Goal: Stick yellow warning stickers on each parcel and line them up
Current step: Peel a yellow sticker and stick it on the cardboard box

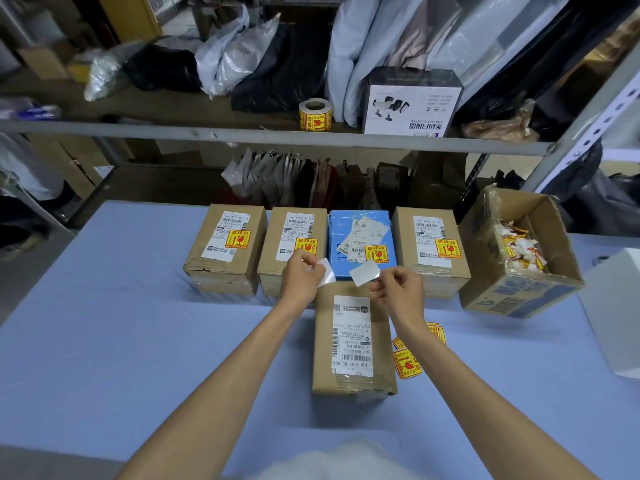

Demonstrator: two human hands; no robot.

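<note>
Several parcels stand in a row at the back of the blue table, each with a yellow warning sticker: three brown boxes (pixel 227 249) (pixel 294 244) (pixel 431 251) and a blue one (pixel 360 237). In front of them lies a brown parcel (pixel 353 344) with a white shipping label and no yellow sticker on its visible top. Above its far end, my left hand (pixel 299 277) pinches a white piece of paper (pixel 325 277). My right hand (pixel 398 289) pinches another white rectangular piece (pixel 364 273), seen from its white side. Loose yellow stickers (pixel 407 363) lie right of the parcel.
An open cardboard box (pixel 526 258) with crumpled sticker backings stands tilted at the right. A white object (pixel 616 313) sits at the table's right edge. On the metal shelf (pixel 277 136) behind are a sticker roll (pixel 315 114), a scanner box (pixel 412 102) and bags.
</note>
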